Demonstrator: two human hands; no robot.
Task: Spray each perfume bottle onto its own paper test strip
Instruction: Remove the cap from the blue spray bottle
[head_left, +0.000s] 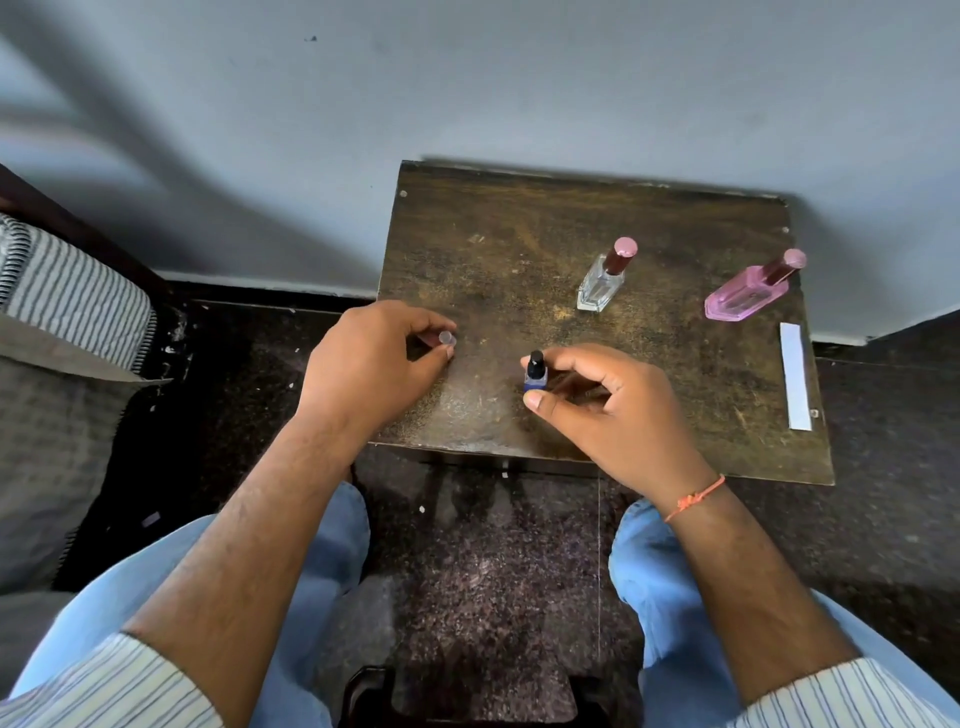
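Note:
On the dark wooden table (519, 249) my right hand (613, 405) grips a small blue perfume bottle (535, 375) that stands upright with its black spray nozzle bare. My left hand (374, 358) pinches a small clear cap (447, 339) at the table's left edge. A clear bottle (602, 280) with a dark pink cap stands at the back middle. A pink bottle (748, 293) with a matching cap stands at the back right. White paper test strips (796, 375) lie along the right edge.
The small table stands against a grey wall (467, 78). A striped cushion (67, 296) is at the left. My knees in blue jeans (670, 582) are below the table's front edge, over a dark speckled floor (493, 571).

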